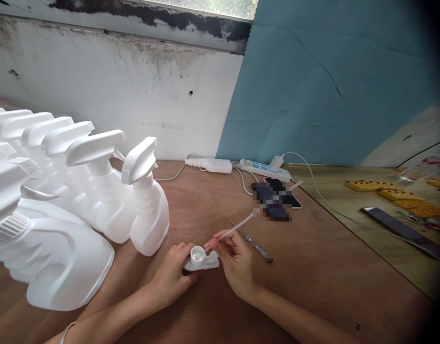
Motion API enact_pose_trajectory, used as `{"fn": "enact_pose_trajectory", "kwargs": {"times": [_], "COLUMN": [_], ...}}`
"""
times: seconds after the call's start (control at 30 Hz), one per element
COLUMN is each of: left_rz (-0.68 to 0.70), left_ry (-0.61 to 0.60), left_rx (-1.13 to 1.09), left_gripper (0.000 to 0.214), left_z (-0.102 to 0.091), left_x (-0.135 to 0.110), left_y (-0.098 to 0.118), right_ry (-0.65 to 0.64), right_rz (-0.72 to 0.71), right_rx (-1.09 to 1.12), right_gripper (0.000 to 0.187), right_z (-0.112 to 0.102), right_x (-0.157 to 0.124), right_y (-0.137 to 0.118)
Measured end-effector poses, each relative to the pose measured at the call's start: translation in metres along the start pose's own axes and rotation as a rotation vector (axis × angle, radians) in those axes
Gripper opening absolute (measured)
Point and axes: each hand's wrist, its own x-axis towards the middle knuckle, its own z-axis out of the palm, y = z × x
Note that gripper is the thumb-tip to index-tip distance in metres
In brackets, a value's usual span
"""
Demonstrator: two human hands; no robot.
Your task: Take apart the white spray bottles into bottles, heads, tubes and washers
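My left hand [175, 272] is closed around a white trigger spray head [202, 260], whose round collar opening faces up. Pinched in the fingers of my right hand [236, 260] is a thin translucent dip tube [237, 225]. Its near end is at the collar; whether it sits inside the opening I cannot tell. The far end slants up and away over the phones. A screwdriver [254, 243] lies on the table just beyond my right hand. Left of my hands stands the closest upright white spray bottle [150, 224], with its trigger head on.
Several white spray bottles [62, 258] crowd the left side. At the back, a white bottle [209, 165] lies near a power strip [265, 169]. Phones [291, 196] sit partly blurred before it. Another phone [402, 229], cables and yellow parts [402, 196] occupy the right-hand table.
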Motion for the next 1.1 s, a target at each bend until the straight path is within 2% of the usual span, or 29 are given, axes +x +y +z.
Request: {"fn": "enact_pose_trajectory", "kwargs": {"times": [0.4, 0.77, 0.93, 1.1], "left_rz": [0.030, 0.062, 0.073, 0.067], "left_ry": [-0.004, 0.004, 0.002, -0.002], "left_rx": [0.033, 0.047, 0.051, 0.039], "left_gripper": [0.009, 0.008, 0.008, 0.011], "left_z": [0.0012, 0.0027, 0.0034, 0.0024], "left_x": [-0.0009, -0.0001, -0.0013, -0.0008], "left_y": [-0.0033, -0.0062, -0.0084, -0.0056], "right_ry": [-0.004, 0.024, -0.011, -0.061], "right_rz": [-0.121, -0.140, -0.175, -0.339], "right_rx": [-0.182, -0.245, -0.296, -0.494], "right_gripper": [0.008, 0.008, 0.008, 0.014], "right_z": [0.0000, 0.0008, -0.0002, -0.0055], "right_x": [-0.0007, -0.0023, -0.0029, 0.0004], "right_y": [0.0052, 0.0040, 0.0051, 0.0071]}}
